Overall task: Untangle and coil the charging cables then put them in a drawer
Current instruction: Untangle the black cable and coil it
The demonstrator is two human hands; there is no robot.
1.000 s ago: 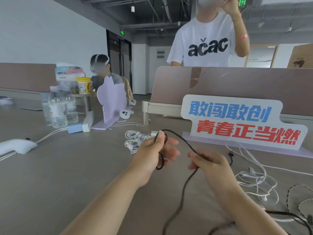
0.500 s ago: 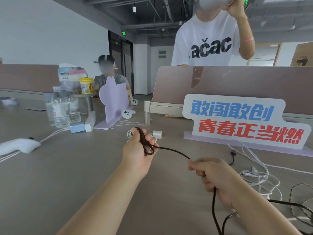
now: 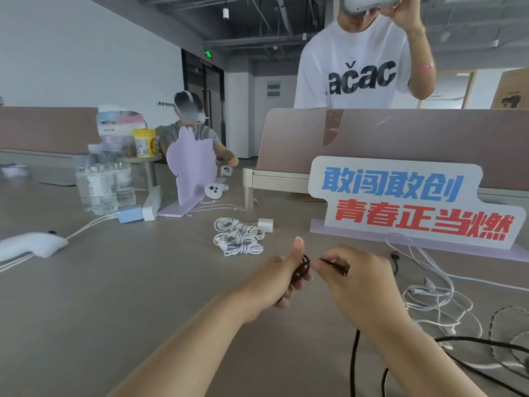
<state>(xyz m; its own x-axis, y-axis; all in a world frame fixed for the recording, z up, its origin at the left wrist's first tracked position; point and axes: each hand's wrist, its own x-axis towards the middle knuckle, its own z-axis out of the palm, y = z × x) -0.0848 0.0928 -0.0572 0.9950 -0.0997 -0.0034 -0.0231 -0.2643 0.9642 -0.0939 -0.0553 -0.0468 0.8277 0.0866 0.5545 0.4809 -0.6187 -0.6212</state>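
Above the grey table (image 3: 114,296), the left hand (image 3: 282,279) grips a small coil of the black charging cable (image 3: 304,267) in curled fingers with the thumb upright, and the right hand (image 3: 352,285), just beside it, pinches the strand that leads out of the coil. The rest of the black cable hangs below the right wrist and trails across the table toward the lower right, near a loose tangle of white cables (image 3: 435,293). Beyond the hands lie two bundled white cables (image 3: 239,236) beside a white charger plug (image 3: 265,224), in front of a lettered sign (image 3: 400,202).
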